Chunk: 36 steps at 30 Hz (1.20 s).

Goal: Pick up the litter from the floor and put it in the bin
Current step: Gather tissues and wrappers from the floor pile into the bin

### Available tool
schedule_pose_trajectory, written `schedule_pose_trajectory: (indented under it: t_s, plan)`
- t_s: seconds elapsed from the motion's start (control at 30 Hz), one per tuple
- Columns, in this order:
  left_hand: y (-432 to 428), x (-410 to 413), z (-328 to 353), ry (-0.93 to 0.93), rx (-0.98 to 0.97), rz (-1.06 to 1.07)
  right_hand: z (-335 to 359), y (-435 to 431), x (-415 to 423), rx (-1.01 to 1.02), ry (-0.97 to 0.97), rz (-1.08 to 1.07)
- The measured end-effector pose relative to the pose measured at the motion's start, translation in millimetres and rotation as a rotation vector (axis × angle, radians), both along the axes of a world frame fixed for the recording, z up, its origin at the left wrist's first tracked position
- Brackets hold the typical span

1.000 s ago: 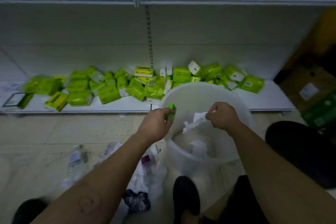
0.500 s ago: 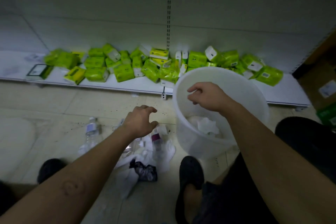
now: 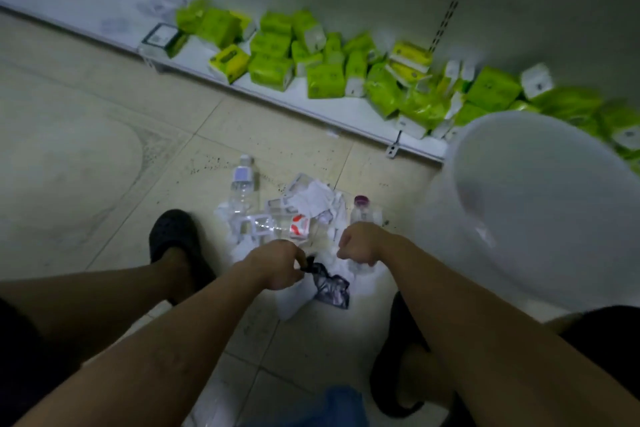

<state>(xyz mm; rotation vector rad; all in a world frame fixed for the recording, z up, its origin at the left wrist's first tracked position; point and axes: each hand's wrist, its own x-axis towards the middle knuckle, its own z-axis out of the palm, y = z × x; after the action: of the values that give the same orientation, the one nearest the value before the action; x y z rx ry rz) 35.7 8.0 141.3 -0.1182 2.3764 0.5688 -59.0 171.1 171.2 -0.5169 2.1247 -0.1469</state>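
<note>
Fingers [image 3: 297, 262] of left hand [image 3: 273, 266] pinch one black crumpled bag [image 3: 330, 286] at near edge of litter pile [image 3: 311, 198] on floor [image 3: 104, 149]. Right hand [image 3: 360, 246] curled over white scraps; whether it grips anything, cannot tell. Two bottles in pile: clear-capped bottle [image 3: 244, 180], purple-capped bottle [image 3: 362, 210]. One white bin [image 3: 519, 204] just right of the pile.

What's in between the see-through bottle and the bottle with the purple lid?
The head view shows crumpled white paper and clear plastic packaging lying between the clear bottle and the purple-capped bottle.
</note>
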Motion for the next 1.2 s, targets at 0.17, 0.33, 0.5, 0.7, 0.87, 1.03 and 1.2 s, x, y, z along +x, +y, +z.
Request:
schedule_pose_trajectory:
  t_s: [0.17,0.33,0.5,0.7,0.87,1.03,1.2]
  plan:
    - [-8.0,-4.7,-66.8,-0.165,-0.015,-0.07,-82.3,-16.0,-5.4,0.112,-0.03,0.088]
    - [8.4,1.9,-135.9,-0.312,0.004,-0.084,-150.1,-28.4,-12.8,0.122,-0.097,0.078]
    - [10.2,23.0,-175.1,-0.255,0.012,-0.042,-202.6,-23.4,-13.2,0.186,-0.188,0.101]
    - [-4.5,9.9,-154.9,-0.336,-0.016,0.104,-187.3,-14.3,-11.4,0.101,-0.132,-0.119]
    - [-15.5,-13.1,-91.8,-0.118,-0.017,0.054,-119.8,-8.6,-19.0,-0.022,0.001,-0.161]
    - [-12.8,-22.1,-21.1,0.19,0.104,0.096,-21.0,4.3,-25.9,-0.098,0.111,-0.161]
    - [16.4,-29.5,51.5,0.47,0.16,0.256,69.7,40.7,-23.3,-0.308,0.358,-0.302]
